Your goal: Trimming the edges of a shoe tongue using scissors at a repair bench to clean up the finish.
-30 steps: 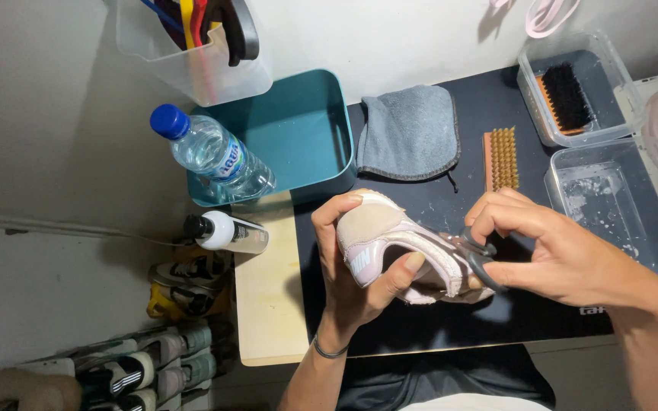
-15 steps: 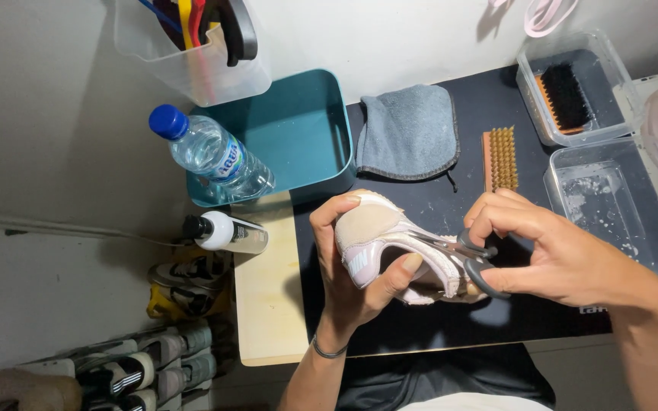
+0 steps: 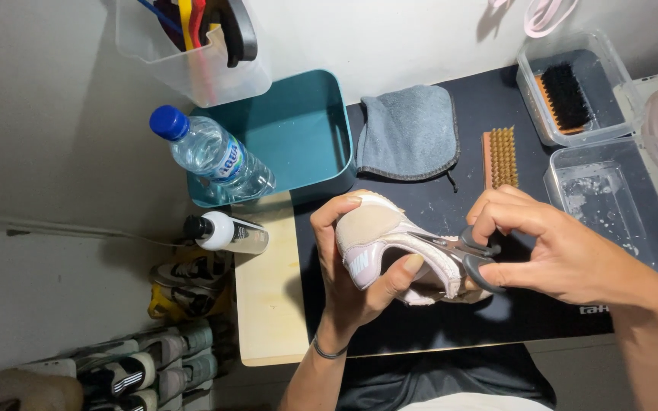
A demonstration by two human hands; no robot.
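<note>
The left hand point(image 3: 352, 281) wraps its grip around a pale pink and beige sneaker point(image 3: 397, 243), thumb pressed on the side near the sole and fingers curled over the toe, holding it lifted above the dark mat point(image 3: 496, 320) on the surface. The right hand point(image 3: 565, 251) has its grip closed through the handles of a pair of scissors point(image 3: 470, 255), whose blades lie against the shoe's opening, right between the two hands. Just beyond the right grip a wooden brush with tan bristles point(image 3: 500, 156) lies on the mat, and beyond the left grip sits a folded grey cloth point(image 3: 409, 133). Farther out from the left hand stands a teal tray point(image 3: 298, 137), with a clear water bottle with a blue cap point(image 3: 211, 156) leaning on its edge and a small white bottle with a black cap point(image 3: 226, 232) lying beside it. To the outer side of the right hand are clear plastic containers, one point(image 3: 573, 87) holding a black-bristled brush point(image 3: 565, 95).
</note>
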